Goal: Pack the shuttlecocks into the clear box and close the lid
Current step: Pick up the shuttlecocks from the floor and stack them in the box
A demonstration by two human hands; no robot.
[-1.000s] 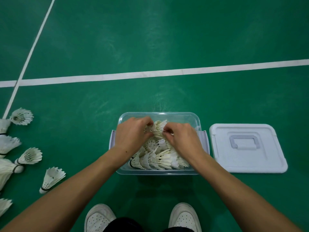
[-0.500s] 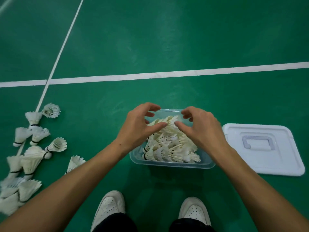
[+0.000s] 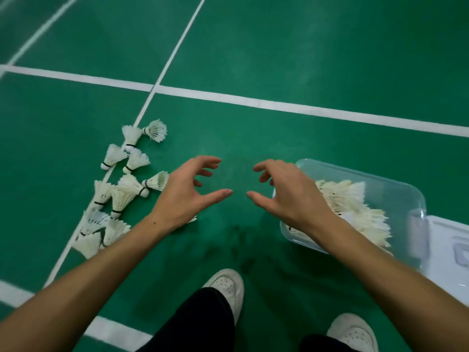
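My right forearm hides the near-left corner of the clear box (image 3: 396, 196) at right of frame, where feathered shuttlecocks (image 3: 347, 199) lie heaped in translucent plastic. The white lid (image 3: 446, 252), smooth with a moulded handle, is cut off by the right edge. My left hand (image 3: 182, 194) and right hand (image 3: 289, 194) hover mid-frame above the green court floor (image 3: 253, 41), fingers spread wide and curved, holding nothing. Loose shuttlecocks (image 3: 127, 189) cluster along a white line (image 3: 157, 80) at left, the nearest ones blurred, one mostly hidden beneath my left wrist.
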